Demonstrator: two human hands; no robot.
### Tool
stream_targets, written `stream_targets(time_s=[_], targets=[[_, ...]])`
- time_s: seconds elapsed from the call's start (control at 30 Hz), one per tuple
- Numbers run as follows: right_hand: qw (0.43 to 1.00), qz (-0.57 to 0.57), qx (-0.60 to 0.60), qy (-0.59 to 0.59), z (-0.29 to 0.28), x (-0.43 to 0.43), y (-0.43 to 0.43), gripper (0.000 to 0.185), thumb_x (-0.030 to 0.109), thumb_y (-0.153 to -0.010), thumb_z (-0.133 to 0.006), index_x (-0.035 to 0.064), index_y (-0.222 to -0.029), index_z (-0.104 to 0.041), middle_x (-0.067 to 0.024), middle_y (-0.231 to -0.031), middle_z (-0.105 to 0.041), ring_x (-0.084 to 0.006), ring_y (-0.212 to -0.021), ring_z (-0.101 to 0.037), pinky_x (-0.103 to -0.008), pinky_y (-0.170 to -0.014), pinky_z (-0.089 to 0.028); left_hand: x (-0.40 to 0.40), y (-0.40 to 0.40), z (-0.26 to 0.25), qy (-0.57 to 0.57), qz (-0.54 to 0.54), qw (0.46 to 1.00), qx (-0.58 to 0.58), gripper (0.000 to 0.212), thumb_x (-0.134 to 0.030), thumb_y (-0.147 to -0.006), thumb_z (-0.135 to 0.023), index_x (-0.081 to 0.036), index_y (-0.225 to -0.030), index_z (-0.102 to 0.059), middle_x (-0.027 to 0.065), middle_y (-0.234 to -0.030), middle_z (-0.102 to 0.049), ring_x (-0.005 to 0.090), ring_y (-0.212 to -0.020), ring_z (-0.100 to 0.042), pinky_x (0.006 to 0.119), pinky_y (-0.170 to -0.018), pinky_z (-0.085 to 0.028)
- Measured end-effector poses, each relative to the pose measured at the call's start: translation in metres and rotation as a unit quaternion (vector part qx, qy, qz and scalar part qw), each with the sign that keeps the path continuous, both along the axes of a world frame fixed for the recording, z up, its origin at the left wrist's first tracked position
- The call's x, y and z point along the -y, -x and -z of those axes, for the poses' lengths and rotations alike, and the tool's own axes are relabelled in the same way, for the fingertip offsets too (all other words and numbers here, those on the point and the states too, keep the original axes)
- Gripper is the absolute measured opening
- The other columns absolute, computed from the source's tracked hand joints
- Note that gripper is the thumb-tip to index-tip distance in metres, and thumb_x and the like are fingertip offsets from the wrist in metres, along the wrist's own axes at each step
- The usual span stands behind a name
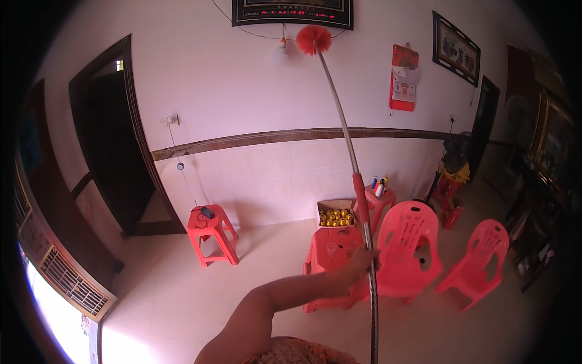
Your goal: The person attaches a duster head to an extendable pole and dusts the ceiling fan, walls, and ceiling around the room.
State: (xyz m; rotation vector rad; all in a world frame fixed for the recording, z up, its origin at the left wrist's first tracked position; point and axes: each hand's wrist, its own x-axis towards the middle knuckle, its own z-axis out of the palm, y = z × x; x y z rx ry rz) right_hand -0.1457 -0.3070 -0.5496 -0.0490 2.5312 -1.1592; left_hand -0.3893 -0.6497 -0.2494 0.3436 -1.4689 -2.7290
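Note:
My left hand (363, 264) is closed around the long metal pole (338, 104) of a duster, the arm reaching in from the lower left. The pole has a red sleeve partway up and runs down past the bottom edge. At its top, a round red bristle head (313, 40) is near the wall, just below a black-framed digital wall clock (293, 20) and right of a hanging light bulb (281, 53). Whether the bristles touch the wall cannot be told. My right hand is out of view. Before me lie the wall and red plastic furniture.
A red stool (211, 227) with a black adapter stands left. Near my hand are a red table (334, 245), a carton of gold-coloured cans (335, 214) and red plastic chairs (409, 245). A calendar (403, 77) and a framed picture (456, 49) hang right. A dark doorway (118, 145) is left.

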Motion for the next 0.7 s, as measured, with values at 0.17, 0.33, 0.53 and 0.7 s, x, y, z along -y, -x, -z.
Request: stream_targets(time_s=[0.17,0.33,0.53,0.7], targets=[[1.000,0.016,-0.012,0.016,-0.002,0.002,-0.007,0.029,0.035,-0.084,-0.053,0.0071,-0.088,-0.061,-0.0067,-0.066,-0.056,-0.0197,-0.058,-0.050,-0.0357,-0.054,-0.039,0.059,0.045,-0.054,0.070,-0.034,0.995,-0.068,0.013,-0.009,-0.083,-0.051,-0.005,-0.071,-0.047,0.0066,-0.060,-0.051,0.0194,-0.048,-0.052,0.033,-0.045,-0.046],[0.996,0.071,-0.001,0.062,0.001,-0.009,-0.030,0.030,0.035,-0.084,-0.052,0.0074,-0.089,-0.061,-0.0071,-0.068,-0.058,-0.0204,-0.060,-0.051,-0.0362,-0.055,-0.040,0.090,0.053,-0.056,-0.024,-0.024,0.998,-0.057,0.013,-0.009,-0.083,-0.051,-0.004,-0.072,-0.048,0.0063,-0.057,-0.049,0.0187,-0.048,-0.051,0.033,-0.043,-0.045],[0.982,0.006,-0.027,-0.184,0.059,-0.057,-0.065,0.031,0.040,-0.082,-0.051,0.0103,-0.088,-0.061,-0.0095,-0.068,-0.057,-0.0240,-0.062,-0.052,-0.0376,-0.058,-0.041,0.059,0.026,-0.002,-0.048,-0.032,0.998,0.014,0.011,-0.009,-0.081,-0.053,-0.005,-0.071,-0.049,0.0071,-0.057,-0.048,0.0208,-0.046,-0.049,0.033,-0.044,-0.044],[0.989,0.004,-0.033,-0.142,0.031,-0.044,-0.041,0.031,0.039,-0.082,-0.051,0.0103,-0.088,-0.060,-0.0094,-0.068,-0.057,-0.0238,-0.061,-0.052,-0.0376,-0.057,-0.041,0.040,0.017,0.000,-0.060,0.009,0.998,0.022,0.008,-0.008,-0.081,-0.053,-0.006,-0.074,-0.050,0.0064,-0.060,-0.049,0.0207,-0.052,-0.052,0.035,-0.047,-0.047]])
